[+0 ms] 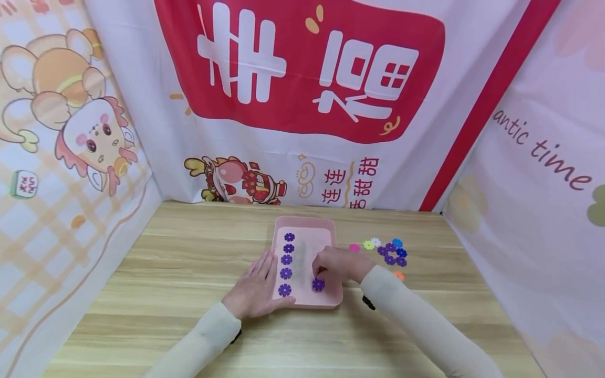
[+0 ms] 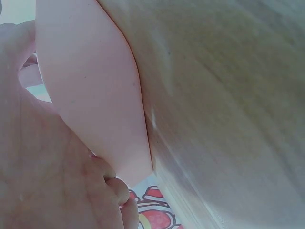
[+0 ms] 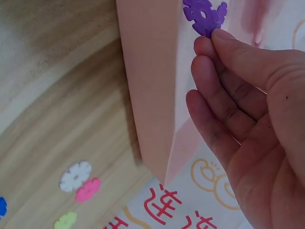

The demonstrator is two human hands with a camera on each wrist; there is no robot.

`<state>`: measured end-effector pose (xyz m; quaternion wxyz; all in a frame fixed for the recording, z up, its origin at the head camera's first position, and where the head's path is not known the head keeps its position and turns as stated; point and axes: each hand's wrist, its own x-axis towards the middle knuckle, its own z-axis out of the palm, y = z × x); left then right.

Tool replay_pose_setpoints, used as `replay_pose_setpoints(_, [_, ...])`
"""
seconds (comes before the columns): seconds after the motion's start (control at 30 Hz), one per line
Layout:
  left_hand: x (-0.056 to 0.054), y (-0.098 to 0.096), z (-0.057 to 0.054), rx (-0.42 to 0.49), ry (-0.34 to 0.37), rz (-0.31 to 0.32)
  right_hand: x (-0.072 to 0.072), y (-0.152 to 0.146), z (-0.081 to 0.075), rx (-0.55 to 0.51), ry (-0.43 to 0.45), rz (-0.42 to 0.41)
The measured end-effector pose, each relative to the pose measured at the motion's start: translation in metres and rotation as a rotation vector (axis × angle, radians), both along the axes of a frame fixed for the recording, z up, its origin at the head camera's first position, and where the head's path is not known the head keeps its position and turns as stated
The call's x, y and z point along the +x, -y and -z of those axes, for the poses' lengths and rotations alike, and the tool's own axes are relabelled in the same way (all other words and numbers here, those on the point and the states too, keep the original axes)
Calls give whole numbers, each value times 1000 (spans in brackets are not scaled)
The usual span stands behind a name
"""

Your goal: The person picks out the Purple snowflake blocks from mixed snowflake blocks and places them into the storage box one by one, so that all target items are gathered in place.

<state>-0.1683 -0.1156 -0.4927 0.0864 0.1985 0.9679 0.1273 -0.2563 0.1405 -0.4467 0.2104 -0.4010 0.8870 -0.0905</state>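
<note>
In the head view, a pink tray [image 1: 305, 221] holds a column of several purple snowflake discs [image 1: 285, 273] along its left side. My left hand [image 1: 255, 289] rests against the tray's left wall with fingers extended, its thumb at the front left corner. The left wrist view shows the palm [image 2: 43, 162] beside the tray's outer wall [image 2: 90, 81]. Over the tray's right front part, my right hand [image 1: 342, 264] pinches another purple snowflake disc [image 1: 319, 284] between thumb and fingertips. That disc [image 3: 203, 15] hangs from the fingertips in the right wrist view.
Right of the tray on the wooden table [image 1: 189, 252] lie more purple discs [image 1: 389, 259], blue discs [image 1: 397, 243], a pink disc [image 1: 354, 248], a yellow-green disc [image 1: 368, 245], a white disc [image 1: 375, 242] and an orange disc [image 1: 399, 275]. Printed cloth [image 1: 302, 68] stands behind the table.
</note>
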Motion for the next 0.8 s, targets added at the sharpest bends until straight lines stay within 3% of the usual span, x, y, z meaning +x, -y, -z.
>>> replay_pose_setpoints(0.3, [1, 0, -1, 6, 10, -5, 4, 3, 10, 30, 22, 12])
replay_pose_setpoints(0.8, [-1, 0, 2, 7, -12, 1, 7, -1, 6, 37, 50, 75])
